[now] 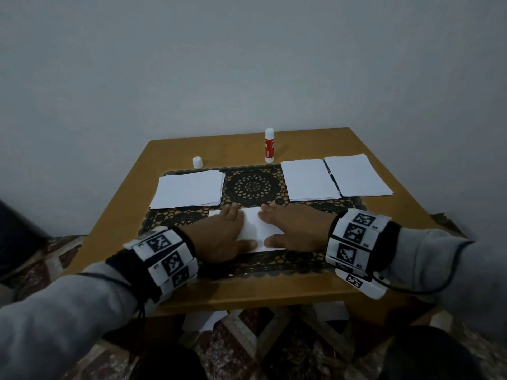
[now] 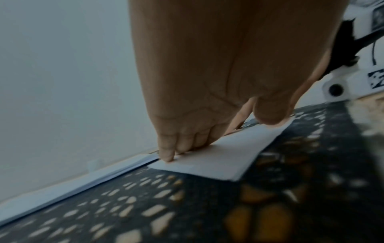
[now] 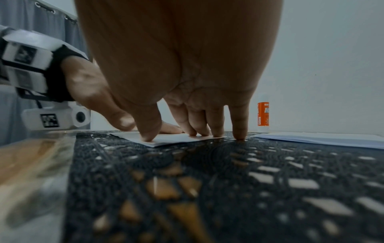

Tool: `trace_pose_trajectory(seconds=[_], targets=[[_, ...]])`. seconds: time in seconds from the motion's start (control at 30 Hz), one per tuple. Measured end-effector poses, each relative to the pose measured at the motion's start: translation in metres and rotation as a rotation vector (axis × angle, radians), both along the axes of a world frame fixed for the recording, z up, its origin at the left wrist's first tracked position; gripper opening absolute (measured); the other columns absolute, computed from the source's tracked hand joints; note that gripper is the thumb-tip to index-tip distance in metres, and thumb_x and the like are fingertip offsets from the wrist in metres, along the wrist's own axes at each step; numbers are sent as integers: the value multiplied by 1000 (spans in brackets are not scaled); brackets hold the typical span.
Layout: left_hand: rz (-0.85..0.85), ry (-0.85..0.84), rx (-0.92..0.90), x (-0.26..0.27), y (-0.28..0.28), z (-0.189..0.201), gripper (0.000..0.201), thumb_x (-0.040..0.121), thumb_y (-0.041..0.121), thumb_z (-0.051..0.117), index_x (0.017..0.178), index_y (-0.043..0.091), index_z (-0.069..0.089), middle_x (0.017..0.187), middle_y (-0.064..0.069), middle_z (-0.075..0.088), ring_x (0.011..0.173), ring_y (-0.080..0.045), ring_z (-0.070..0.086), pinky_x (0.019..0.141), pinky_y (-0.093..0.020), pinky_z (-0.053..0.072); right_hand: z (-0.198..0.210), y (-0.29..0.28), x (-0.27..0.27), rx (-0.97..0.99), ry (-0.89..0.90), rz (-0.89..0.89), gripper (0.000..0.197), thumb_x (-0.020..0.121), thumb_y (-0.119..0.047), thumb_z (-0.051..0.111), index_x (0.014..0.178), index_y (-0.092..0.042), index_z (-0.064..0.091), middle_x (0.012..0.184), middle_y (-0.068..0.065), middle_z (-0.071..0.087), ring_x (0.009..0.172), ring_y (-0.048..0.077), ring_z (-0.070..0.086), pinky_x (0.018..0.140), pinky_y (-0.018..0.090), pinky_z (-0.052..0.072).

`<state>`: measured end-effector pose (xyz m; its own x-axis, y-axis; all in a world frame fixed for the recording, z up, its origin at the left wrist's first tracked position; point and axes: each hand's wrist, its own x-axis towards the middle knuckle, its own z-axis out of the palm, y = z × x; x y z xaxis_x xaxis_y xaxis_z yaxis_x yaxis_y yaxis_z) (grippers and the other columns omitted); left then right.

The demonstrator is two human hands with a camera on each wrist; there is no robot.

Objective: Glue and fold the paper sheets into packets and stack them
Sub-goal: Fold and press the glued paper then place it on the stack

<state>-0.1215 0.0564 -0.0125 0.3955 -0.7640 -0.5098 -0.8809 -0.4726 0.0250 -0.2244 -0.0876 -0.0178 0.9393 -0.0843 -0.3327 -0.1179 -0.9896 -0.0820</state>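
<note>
A folded white paper sheet lies on the black lace mat near the table's front. My left hand presses flat on its left part and my right hand on its right part, fingers straight. In the left wrist view the left fingertips push down on the paper. In the right wrist view the right fingertips press the paper's near edge. A red glue stick stands uncapped at the back, and its white cap sits to the left.
One stack of white sheets lies on the left of the mat. Two more stacks lie on the right. The wooden table stands against a grey wall. Papers lie on the patterned floor under the table.
</note>
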Motion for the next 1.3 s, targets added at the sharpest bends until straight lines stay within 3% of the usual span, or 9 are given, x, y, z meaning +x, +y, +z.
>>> trace_pose_trajectory(seconds=[0.17, 0.3, 0.53, 0.67, 0.8, 0.9, 1.1, 1.23, 1.3], targets=[[-48, 107, -80, 7, 7, 1, 72, 98, 51, 30, 153, 19, -3, 160, 1, -11, 147, -12, -3, 117, -29, 3, -2, -2, 2, 7, -28, -7, 68, 97, -47, 46, 152, -17, 20, 161, 3, 13, 146, 21, 19, 118, 36, 20], [-27, 36, -53, 16, 7, -3, 76, 97, 55, 29, 152, 16, -6, 159, -2, -13, 147, -14, -7, 117, -32, 3, -1, -1, 2, -10, -10, -15, 69, 97, -49, 45, 153, -17, 19, 161, 1, 12, 146, 21, 20, 118, 37, 21], [10, 58, -130, 22, 7, -3, 71, 98, 51, 31, 153, 16, 3, 160, -1, -4, 147, -18, 7, 120, -35, 8, -3, -2, 4, -4, -14, -25, 69, 96, -49, 46, 152, -18, 21, 161, 1, 13, 145, 22, 23, 117, 37, 23], [-36, 203, -173, 17, 9, -6, 71, 95, 54, 38, 153, 24, 10, 160, 7, 0, 147, -14, 8, 119, -31, 7, -2, -1, 3, 2, -31, -23, 68, 96, -48, 48, 152, -19, 22, 161, 1, 15, 145, 22, 24, 117, 36, 23], [-57, 36, -89, 18, 5, -13, 78, 96, 55, 29, 152, 14, -7, 158, -4, -15, 146, -17, -10, 117, -32, 0, -2, -1, 3, -1, -21, -31, 68, 96, -48, 46, 153, -18, 20, 161, 1, 13, 146, 21, 20, 118, 36, 21], [-164, 111, -82, 10, 6, -14, 80, 95, 57, 34, 152, 19, -8, 158, 1, -17, 145, -12, -14, 113, -29, -8, -2, 0, 2, 24, -51, -42, 68, 95, -46, 50, 151, -18, 25, 160, 2, 20, 144, 22, 25, 117, 36, 23], [-36, -38, -43, 22, 6, -15, 81, 96, 57, 28, 150, 10, -9, 158, -10, -17, 146, -22, -14, 119, -39, 1, -1, -1, 1, 12, -104, -110, 63, 89, -50, 58, 138, -13, 46, 145, 7, 43, 131, 25, 40, 107, 42, 38], [-25, 144, -193, 21, 9, -8, 72, 95, 52, 42, 152, 20, 14, 160, 1, 9, 146, -19, 14, 119, -35, 13, -3, -5, 2, 2, -131, -155, 58, 88, -50, 58, 131, -11, 49, 136, 9, 47, 125, 26, 42, 102, 43, 41], [-12, 42, -339, 25, 8, -8, 61, 94, 43, 51, 146, 19, 32, 152, -1, 33, 136, -21, 36, 112, -31, 28, -5, -6, 2, 8, -136, -163, 60, 88, -50, 58, 132, -11, 47, 135, 9, 46, 124, 26, 41, 101, 43, 41]])
